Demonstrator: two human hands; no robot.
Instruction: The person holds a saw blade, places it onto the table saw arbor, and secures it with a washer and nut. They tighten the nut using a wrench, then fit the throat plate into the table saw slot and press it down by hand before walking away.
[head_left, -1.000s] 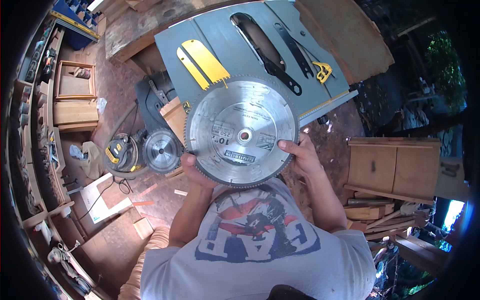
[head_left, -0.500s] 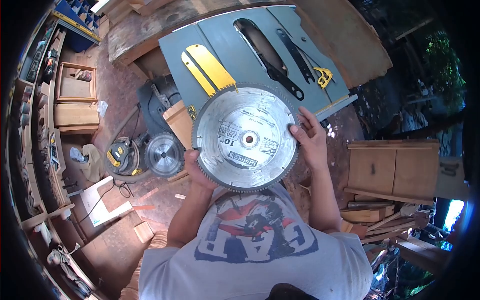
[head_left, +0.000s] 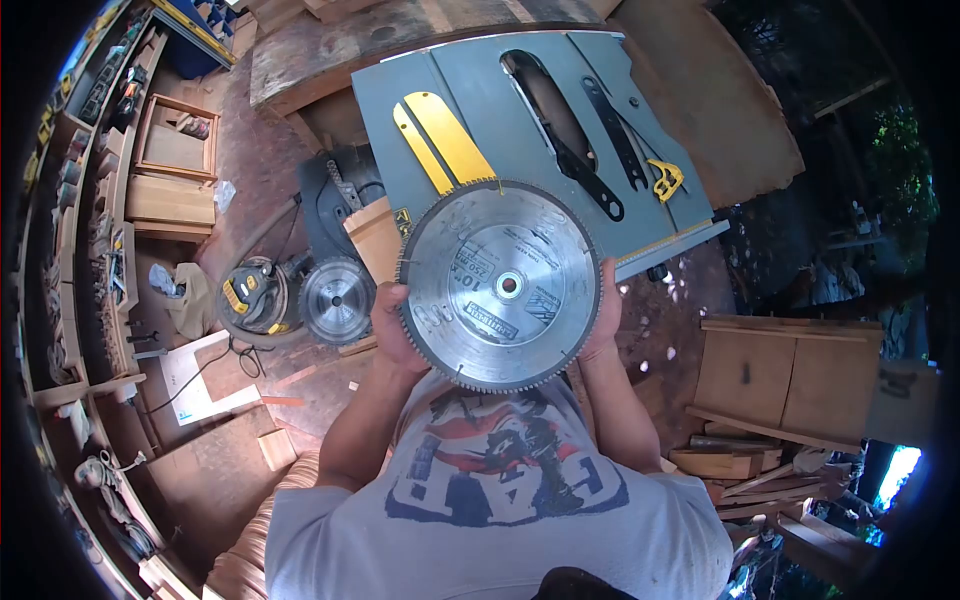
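I'm at the handling step, with the large circular saw blade (head_left: pixel 480 295) up in front of my chest, its printed face toward me, just short of the tabletop (head_left: pixel 482 90) of the table saw. My left hand (head_left: pixel 392 330) is closed around the left edge, thumb at the rim; my right hand (head_left: pixel 606 315) holds the opposite edge, most of its fingers hidden behind the disc. Any move from here, I judge, calls for an even two-sided grip and care around the teeth. The blade is a flat, shiny steel disc, finely toothed, with a round centre hole. Beyond it lie the smooth yellow throat plate (head_left: pixel 452 140), round-ended and slotted, and a slim black wrench (head_left: pixel 592 188), both on painted grey metal.
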